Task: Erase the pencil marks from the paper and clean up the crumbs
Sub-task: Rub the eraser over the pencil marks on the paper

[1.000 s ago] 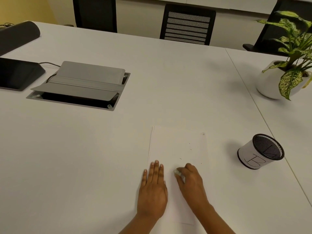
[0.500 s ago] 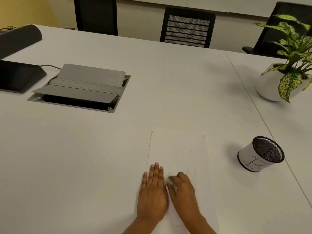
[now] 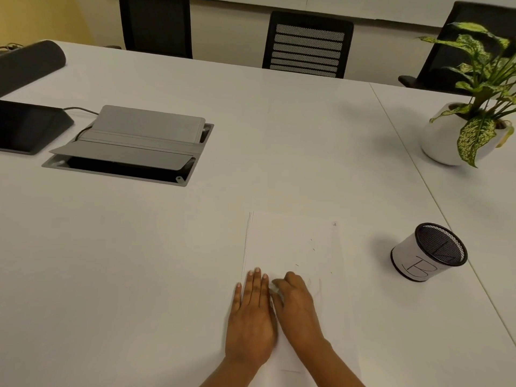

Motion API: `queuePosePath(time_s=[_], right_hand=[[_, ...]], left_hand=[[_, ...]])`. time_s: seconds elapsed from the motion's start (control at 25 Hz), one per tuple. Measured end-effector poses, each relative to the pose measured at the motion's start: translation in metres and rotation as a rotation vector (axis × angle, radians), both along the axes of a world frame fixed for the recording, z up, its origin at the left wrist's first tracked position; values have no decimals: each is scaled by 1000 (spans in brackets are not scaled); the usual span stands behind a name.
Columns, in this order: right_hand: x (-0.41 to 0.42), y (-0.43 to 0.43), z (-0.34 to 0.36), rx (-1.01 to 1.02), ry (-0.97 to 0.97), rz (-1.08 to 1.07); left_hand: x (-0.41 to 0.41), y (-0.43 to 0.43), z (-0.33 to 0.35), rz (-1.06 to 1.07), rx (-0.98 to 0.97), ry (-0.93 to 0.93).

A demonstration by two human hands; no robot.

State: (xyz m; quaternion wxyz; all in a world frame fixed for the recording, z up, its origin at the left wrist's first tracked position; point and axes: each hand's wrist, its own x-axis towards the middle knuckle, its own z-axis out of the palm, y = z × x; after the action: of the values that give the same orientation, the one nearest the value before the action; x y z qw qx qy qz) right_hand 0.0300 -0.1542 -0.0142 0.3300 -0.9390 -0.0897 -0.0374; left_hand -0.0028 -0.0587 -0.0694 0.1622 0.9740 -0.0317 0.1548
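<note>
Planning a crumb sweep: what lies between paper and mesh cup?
Head view: only bare white table between white paper sheet and black mesh pen cup.

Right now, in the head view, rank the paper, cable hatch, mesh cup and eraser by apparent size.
1. paper (nearer the camera, so its lead is unsure)
2. cable hatch
3. mesh cup
4. eraser, mostly hidden under the right hand

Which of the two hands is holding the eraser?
The right hand: its fingers curl round the small white eraser, while the left hand lies flat on the paper, holding nothing.
</note>
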Motion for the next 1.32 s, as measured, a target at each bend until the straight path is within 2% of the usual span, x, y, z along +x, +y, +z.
queuePosePath(time_s=[0.08, 0.28, 0.6, 0.92, 1.12, 1.32], right_hand=[[3, -10, 2, -14, -24, 0], [17, -40, 3, -34, -36, -163], [-15, -28, -3, -59, -40, 22], [5, -32, 2, -38, -7, -214], [-22, -17, -5, -61, -19, -18], [12, -32, 0, -12, -20, -190]], left_hand=[[0, 0, 1, 10, -11, 31], [-1, -1, 3, 24, -22, 79], [-1, 0, 6, 25, -4, 108], [-3, 0, 7, 19, 20, 109], [-2, 0, 8, 25, 26, 90], [-1, 1, 3, 27, 6, 53]])
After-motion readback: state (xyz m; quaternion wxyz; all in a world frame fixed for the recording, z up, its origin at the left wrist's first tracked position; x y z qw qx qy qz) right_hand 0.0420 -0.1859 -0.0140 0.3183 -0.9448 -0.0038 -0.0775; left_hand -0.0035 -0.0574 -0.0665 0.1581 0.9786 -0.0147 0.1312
